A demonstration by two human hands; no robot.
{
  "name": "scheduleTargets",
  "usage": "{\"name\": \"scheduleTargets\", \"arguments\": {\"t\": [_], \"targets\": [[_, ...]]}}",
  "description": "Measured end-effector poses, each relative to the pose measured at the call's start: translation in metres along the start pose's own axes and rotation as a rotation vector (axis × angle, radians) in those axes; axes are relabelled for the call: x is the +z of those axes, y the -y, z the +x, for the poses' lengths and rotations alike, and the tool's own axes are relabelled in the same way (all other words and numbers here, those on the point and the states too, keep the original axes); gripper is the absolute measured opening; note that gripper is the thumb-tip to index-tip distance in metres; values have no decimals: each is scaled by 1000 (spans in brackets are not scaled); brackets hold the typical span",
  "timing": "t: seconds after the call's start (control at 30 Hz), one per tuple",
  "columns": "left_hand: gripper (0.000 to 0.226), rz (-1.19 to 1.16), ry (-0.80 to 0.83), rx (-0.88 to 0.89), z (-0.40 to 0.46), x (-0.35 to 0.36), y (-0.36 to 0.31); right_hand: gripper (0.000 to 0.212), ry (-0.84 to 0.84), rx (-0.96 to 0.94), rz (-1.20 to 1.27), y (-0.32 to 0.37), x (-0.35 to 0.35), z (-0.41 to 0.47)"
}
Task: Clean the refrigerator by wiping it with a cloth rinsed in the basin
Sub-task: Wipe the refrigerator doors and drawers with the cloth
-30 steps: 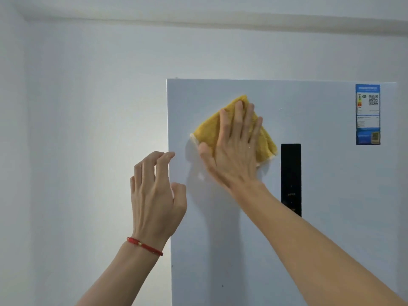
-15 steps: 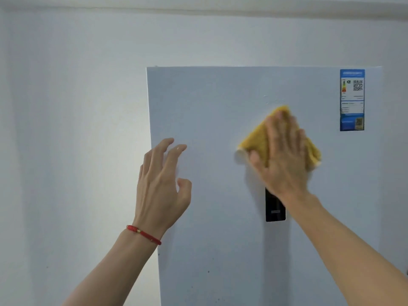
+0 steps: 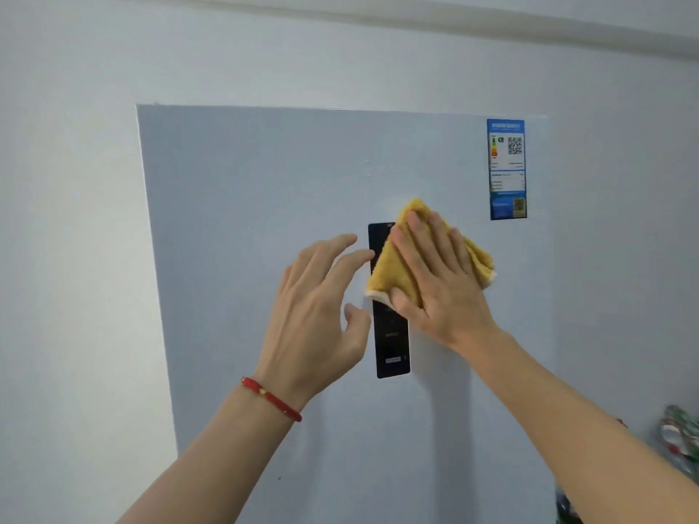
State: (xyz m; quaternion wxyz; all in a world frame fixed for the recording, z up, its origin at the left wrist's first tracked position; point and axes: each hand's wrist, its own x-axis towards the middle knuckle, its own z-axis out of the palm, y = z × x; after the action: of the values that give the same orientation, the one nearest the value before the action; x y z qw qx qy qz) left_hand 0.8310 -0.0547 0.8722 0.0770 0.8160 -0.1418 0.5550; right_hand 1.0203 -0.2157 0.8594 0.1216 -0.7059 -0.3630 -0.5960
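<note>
The white refrigerator door (image 3: pixel 246 191) fills the middle of the view. My right hand (image 3: pixel 440 293) lies flat on a folded yellow cloth (image 3: pixel 393 274) and presses it against the door, over the upper part of the black control panel (image 3: pixel 391 342). My left hand (image 3: pixel 317 319), with a red bracelet on the wrist, hovers with spread fingers just left of the panel and holds nothing. The basin is not in view.
A blue energy label (image 3: pixel 507 170) sticks to the door's upper right. White wall (image 3: pixel 68 259) lies left of and above the refrigerator. Colourful objects (image 3: pixel 681 444) show at the lower right edge.
My right hand has slid the cloth to the right across the door, from its upper left to the control panel. My left hand has moved right from the door's left edge to beside the panel.
</note>
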Motion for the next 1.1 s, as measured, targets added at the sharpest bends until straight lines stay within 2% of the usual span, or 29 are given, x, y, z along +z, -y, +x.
{"name": "scheduleTargets", "arguments": {"t": [0.17, 0.27, 0.33, 0.4, 0.43, 0.5, 0.6, 0.67, 0.7, 0.73, 0.77, 0.8, 0.9, 0.97, 1.03, 1.1], "targets": [[58, -3, 12, -31, -7, 10, 0, 80, -38, 538, 100, -91, -3, -34], [59, 3, 5, -56, -13, 13, 2, 79, -88, 795, 197, -92, 5, -49], [59, 13, 10, -73, -16, 16, 1, 80, -147, 1053, 251, -78, 10, -54], [57, 15, -4, -105, -19, 19, 0, 80, -157, 1164, 239, -55, 13, -56], [55, 5, -24, -134, -22, 20, -1, 79, -143, 1118, 203, -40, 14, -56], [49, -34, -91, -205, -31, 19, -3, 77, -98, 887, 124, 0, 16, -56], [38, -66, -189, -329, -54, 18, -2, 77, 21, 290, 85, 61, 17, -56], [35, -68, -225, -387, -70, 14, 0, 78, 76, -100, 74, 66, 14, -59], [36, -66, -237, -405, -76, 12, 3, 77, 87, -221, 53, 55, 13, -61], [38, -52, -241, -420, -84, 6, 8, 76, 89, -255, 37, 45, 13, -64], [39, -26, -249, -431, -91, 0, 14, 76, 75, -192, 18, 33, 12, -69], [42, 6, -268, -444, -99, -7, 20, 77, 50, -42, 9, 25, 14, -72], [55, 50, -327, -525, -120, -23, 44, 78, -48, 581, 61, 37, 17, -67], [64, 52, -338, -581, -133, -33, 59, 76, -88, 765, 129, 83, 21, -46], [72, 20, -327, -580, -140, -37, 67, 76, -76, 669, 140, 136, 24, -27], [73, -29, -330, -576, -144, -43, 71, 76, -27, 413, 124, 189, 28, -13]]}}
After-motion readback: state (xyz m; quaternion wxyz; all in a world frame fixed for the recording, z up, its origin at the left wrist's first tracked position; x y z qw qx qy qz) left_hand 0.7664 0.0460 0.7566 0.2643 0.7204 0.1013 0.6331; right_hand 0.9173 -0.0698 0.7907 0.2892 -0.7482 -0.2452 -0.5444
